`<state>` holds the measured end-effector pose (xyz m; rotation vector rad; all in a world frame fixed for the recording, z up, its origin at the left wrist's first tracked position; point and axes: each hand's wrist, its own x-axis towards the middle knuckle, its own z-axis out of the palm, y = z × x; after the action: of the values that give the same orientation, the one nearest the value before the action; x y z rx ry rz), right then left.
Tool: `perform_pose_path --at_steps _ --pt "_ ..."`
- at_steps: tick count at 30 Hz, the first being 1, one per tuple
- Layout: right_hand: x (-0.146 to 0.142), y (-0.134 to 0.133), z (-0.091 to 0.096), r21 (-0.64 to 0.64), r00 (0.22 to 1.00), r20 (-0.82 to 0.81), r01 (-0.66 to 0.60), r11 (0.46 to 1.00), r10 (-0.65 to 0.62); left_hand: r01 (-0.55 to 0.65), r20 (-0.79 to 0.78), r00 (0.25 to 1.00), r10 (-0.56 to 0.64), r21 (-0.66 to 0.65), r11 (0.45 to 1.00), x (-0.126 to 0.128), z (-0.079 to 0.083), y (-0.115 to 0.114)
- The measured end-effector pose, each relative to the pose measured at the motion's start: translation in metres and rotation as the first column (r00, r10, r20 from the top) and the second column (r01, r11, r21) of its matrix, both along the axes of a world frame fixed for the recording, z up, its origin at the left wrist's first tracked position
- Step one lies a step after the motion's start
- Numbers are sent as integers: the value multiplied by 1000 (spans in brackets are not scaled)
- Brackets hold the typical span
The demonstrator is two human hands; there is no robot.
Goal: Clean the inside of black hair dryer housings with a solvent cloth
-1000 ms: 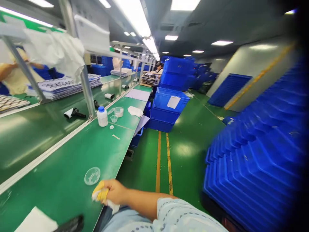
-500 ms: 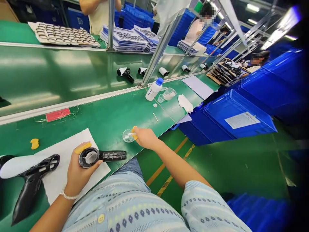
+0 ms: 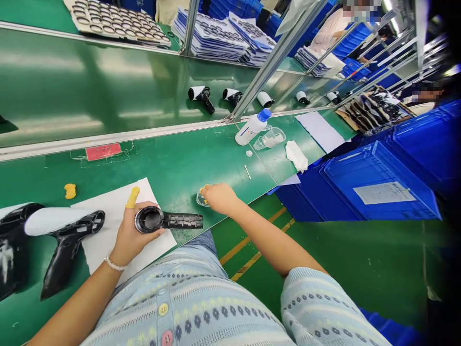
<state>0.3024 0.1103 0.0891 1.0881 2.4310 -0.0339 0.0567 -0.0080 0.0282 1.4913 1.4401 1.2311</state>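
My left hand (image 3: 128, 236), a yellow finger cot on one finger, is wrapped round the barrel of a black hair dryer housing (image 3: 183, 221). Its round opening faces up and its handle points right, the inside of the handle showing. My right hand (image 3: 224, 199) is pinched over a small clear cup (image 3: 201, 198) near the table's front edge. A thin white stick, like a cotton swab, showed in its fingers a moment earlier; the fingers now hide it. White paper (image 3: 111, 194) lies under my left hand. Two more dryer housings (image 3: 63, 259) lie at the left.
A blue-capped white bottle (image 3: 250, 129), clear cups (image 3: 272, 138), a cotton swab (image 3: 247, 172) and a crumpled white cloth (image 3: 297, 156) are at the right. Dryers (image 3: 201, 96) lie along the green strip behind. Blue crates (image 3: 378, 187) stand right. A yellow piece (image 3: 70, 191) lies left.
The view has shifted, so things sit further right. My right hand has come over the small cup, covering the white stick. My left hand still holds the housing, its yellow-tipped finger now raised.
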Motion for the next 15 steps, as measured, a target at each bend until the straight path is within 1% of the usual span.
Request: perform_pose_path --at_steps 2,4,6,7,8,9,11,12,13,14,15 --pt "2 -2 7 24 1000 -4 27 999 -27 19 -15 1000 -19 -46 999 1 3 2" --pt "3 -7 15 51 998 -20 58 997 -57 41 -40 998 -43 -45 998 2 6 2" --pt "-1 -16 23 74 990 -111 99 992 -90 51 -52 997 -51 -6 999 4 7 2" --pt "-5 -22 25 73 975 -204 109 991 -92 49 -54 997 -49 14 999 5 7 2" --pt "-10 -29 27 59 943 -324 101 993 -77 48 -55 997 -46 29 998 6 7 3" --pt "-17 -37 27 43 889 -457 71 997 -43 46 -52 998 -44 40 998 6 7 3" --pt "-34 -52 27 37 737 -674 -38 999 53 48 -43 998 -46 49 998 7 7 4" --pt "-43 -58 25 55 668 -737 -89 995 101 51 -36 998 -49 49 998 7 8 4" --pt "-52 -64 24 85 620 -772 -121 989 141 52 -30 998 -50 47 998 8 8 4" --pt "-61 -67 22 117 595 -785 -135 984 174 50 -23 999 -49 45 998 8 8 4" --pt "-68 -70 19 146 585 -786 -136 980 198 48 -19 999 -47 41 998 8 8 4"
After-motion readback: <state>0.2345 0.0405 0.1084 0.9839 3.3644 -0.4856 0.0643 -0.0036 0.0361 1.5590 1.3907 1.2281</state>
